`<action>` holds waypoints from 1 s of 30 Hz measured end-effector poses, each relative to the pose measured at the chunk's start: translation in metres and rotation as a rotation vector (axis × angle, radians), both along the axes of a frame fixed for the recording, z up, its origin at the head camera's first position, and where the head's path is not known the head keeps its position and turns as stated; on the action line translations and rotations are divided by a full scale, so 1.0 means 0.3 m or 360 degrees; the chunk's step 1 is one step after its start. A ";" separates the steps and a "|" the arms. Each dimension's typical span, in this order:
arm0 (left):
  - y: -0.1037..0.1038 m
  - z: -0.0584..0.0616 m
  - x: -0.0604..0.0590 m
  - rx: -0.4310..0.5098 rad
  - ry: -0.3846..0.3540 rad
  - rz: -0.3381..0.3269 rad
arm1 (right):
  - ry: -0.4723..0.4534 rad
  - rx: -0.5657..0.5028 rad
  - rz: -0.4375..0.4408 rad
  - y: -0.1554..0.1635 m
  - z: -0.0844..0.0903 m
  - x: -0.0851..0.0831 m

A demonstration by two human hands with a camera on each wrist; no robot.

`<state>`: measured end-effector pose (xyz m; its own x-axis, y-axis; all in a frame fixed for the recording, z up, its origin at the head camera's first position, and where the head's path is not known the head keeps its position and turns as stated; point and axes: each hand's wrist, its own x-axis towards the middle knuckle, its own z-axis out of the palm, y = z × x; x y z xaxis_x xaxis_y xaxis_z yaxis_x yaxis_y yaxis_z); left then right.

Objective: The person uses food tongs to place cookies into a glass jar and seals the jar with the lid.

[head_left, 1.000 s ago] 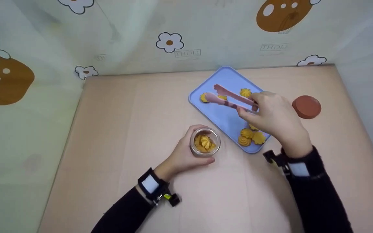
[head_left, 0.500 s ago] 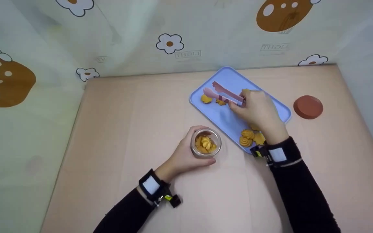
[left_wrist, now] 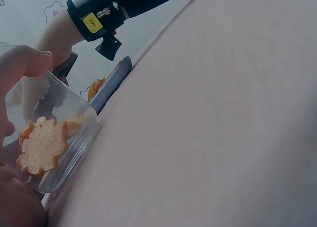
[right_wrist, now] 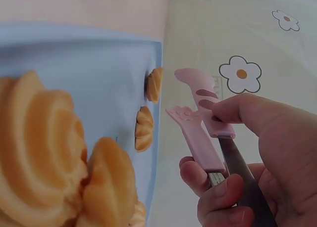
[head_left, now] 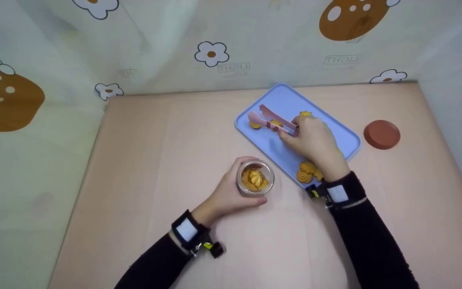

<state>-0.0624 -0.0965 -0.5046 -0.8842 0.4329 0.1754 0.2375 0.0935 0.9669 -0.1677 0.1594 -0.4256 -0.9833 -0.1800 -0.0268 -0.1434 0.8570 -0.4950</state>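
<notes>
My left hand [head_left: 225,192] grips a small clear glass jar [head_left: 254,177] standing on the table; it holds several orange swirl cookies [left_wrist: 43,145]. My right hand [head_left: 315,138] holds pink tongs [head_left: 273,119] by their handle end over the blue tray [head_left: 347,136]. The tong tips [right_wrist: 195,106] stand slightly apart near two cookies [right_wrist: 148,108] at the tray's far left end. More swirl cookies [head_left: 308,171] lie at the tray's near corner, large in the right wrist view [right_wrist: 49,153]. Another cookie [head_left: 305,114] peeks out behind my right hand.
A round brown-red lid [head_left: 382,134] lies on the table right of the tray. Patterned cloth walls [head_left: 215,52] close in the back and both sides. The pink tabletop [head_left: 167,136] stretches left of the jar and tray.
My right hand has moved left and farther along the tray, bringing the tong tips down to the cookies at the tray's left end. The left hand and jar have stayed put.
</notes>
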 end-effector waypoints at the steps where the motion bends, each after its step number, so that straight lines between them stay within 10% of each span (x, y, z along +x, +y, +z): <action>1: -0.001 0.001 -0.001 0.0000 0.0000 0.0001 | -0.0006 0.0000 0.0001 -0.002 -0.003 -0.002; 30: 0.016 0.038 -0.011 -0.0014 -0.0037 -0.0012 | -0.0129 -0.0003 0.0135 0.025 0.025 0.003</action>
<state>-0.0658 -0.0916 -0.4933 -0.8849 0.4407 0.1509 0.2156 0.1004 0.9713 -0.1668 0.1670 -0.4180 -0.9591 -0.2626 -0.1054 -0.1747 0.8425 -0.5097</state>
